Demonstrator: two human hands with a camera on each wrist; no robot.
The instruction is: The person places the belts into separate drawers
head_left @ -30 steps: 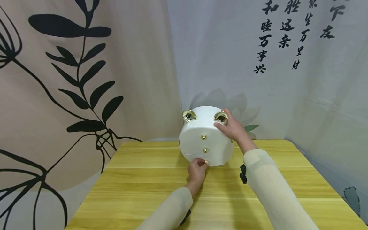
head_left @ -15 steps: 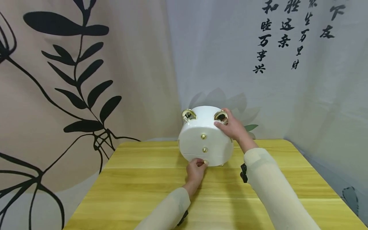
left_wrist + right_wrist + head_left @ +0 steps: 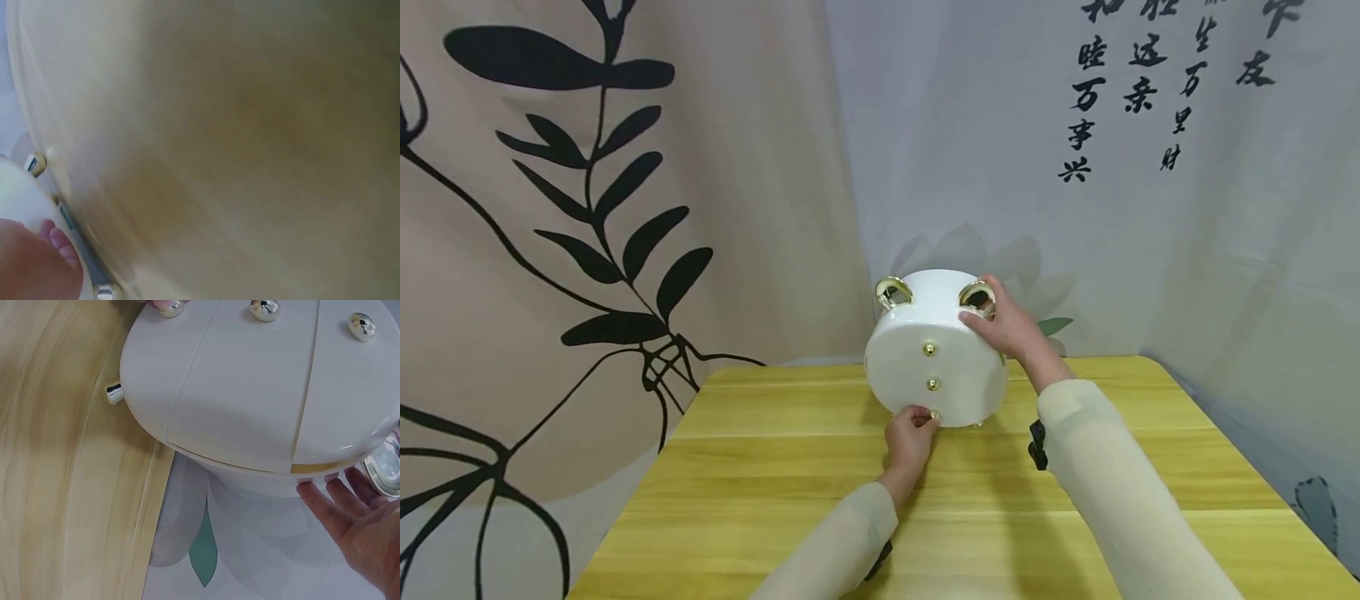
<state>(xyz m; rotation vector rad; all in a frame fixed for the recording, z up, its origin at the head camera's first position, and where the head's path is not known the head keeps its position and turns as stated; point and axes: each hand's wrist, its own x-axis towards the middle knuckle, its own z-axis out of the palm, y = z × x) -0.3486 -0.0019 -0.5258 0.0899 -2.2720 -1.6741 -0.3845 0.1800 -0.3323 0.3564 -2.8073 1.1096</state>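
Note:
A white rounded jewelry box (image 3: 966, 371) stands on the table, its front bearing three gold knobs in a column. My left hand (image 3: 910, 442) pinches the lowest knob (image 3: 935, 414) between thumb and fingertips. At the box's upper right, my right hand (image 3: 1013, 329) holds its edge, thumb on the front beside a shiny gold ring-like fitting (image 3: 977, 286). A matching fitting (image 3: 880, 294) sits at the upper left. In the right wrist view, seams divide the front into drawers, and fingertips (image 3: 308, 490) touch the side. The left wrist view catches only part of my left hand (image 3: 37, 262).
The wood-grain table (image 3: 760, 492) extends around the box, whose small gold foot (image 3: 114, 392) shows at its base. Behind hangs a pale curtain (image 3: 790, 208) printed with dark leaves and writing, close to the table's back edge.
The seam line above the lowest drawer, visible at left before, no longer shows in the head view. Both hands keep their places; the head view has shifted slightly.

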